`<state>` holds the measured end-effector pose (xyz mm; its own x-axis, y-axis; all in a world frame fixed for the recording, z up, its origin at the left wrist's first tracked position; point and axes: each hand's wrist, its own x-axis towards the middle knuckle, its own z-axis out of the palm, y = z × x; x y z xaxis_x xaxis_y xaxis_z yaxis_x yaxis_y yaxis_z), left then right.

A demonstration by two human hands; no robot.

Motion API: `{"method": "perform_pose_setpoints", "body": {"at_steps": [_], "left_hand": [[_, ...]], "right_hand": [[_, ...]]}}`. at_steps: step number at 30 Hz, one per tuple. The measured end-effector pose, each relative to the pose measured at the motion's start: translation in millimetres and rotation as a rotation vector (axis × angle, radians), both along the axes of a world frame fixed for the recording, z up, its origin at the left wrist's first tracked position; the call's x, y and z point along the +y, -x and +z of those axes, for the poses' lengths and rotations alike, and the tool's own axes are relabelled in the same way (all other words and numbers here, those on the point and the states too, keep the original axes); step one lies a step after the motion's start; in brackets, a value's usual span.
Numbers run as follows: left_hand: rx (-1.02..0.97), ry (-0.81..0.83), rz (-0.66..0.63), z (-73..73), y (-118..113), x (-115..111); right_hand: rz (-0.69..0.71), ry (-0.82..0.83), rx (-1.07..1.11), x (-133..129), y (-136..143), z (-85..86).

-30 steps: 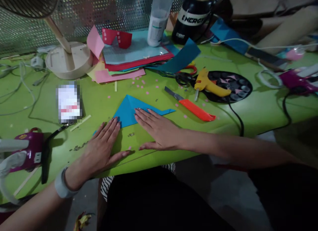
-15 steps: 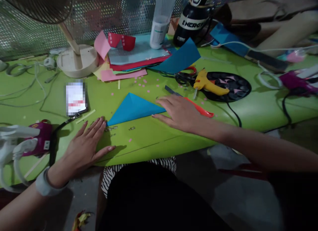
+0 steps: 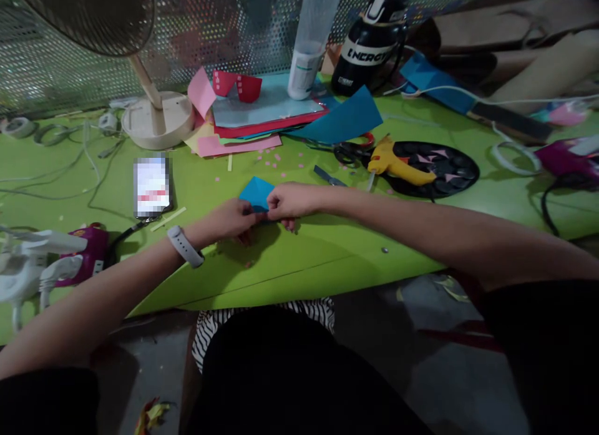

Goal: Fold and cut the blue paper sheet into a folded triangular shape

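Note:
A blue folded paper [image 3: 255,192] shows its pointed top just beyond both hands; its lower part is covered by them. My left hand [image 3: 235,219] is closed on the paper's lower left edge, with a light band around the wrist. Close beside it, nearly touching, my right hand [image 3: 289,202] has its fingers curled on the paper's right side. The fingertips of both hands are partly hidden. Beneath them lies the green tabletop [image 3: 299,266], with small scraps on it.
Behind stand a fan [image 3: 159,120], a clear bottle [image 3: 306,67] and a black bottle [image 3: 362,54] by stacked papers [image 3: 266,113]. A phone [image 3: 152,186] lies left; scissors [image 3: 349,152] and a yellow glue gun [image 3: 397,166] on a black tray lie right.
Both hands have come inward from the paper's two ends and closed on it near its middle. Less of the blue paper shows now. The view has shifted slightly.

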<state>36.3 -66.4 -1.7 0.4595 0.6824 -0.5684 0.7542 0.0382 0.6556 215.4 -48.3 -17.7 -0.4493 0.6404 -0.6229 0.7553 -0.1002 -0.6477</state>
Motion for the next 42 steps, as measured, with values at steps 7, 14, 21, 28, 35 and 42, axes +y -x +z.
{"method": "perform_pose_setpoints", "body": {"at_steps": [7,14,21,28,35,42], "left_hand": [[-0.084,0.232,0.129,-5.5,4.1,8.5],[-0.007,0.228,0.144,-6.9,1.2,15.9],[0.025,0.187,0.165,-12.2,-0.7,18.2],[0.045,0.181,0.193,-11.0,0.9,14.3],[0.116,0.193,0.304,-5.3,53.9,5.3],[0.246,0.184,0.497,0.8,130.5,-10.5]], "right_hand": [[0.001,0.084,-0.016,8.5,-26.1,-4.2],[-0.122,0.128,-0.143,6.8,-67.4,10.1],[-0.035,0.046,-0.135,4.2,-47.1,30.4],[0.061,0.139,-0.083,6.4,-10.9,3.8],[0.041,0.147,-0.047,5.8,-18.8,1.2],[0.044,0.136,-0.066,7.4,-15.5,-2.3]]}}
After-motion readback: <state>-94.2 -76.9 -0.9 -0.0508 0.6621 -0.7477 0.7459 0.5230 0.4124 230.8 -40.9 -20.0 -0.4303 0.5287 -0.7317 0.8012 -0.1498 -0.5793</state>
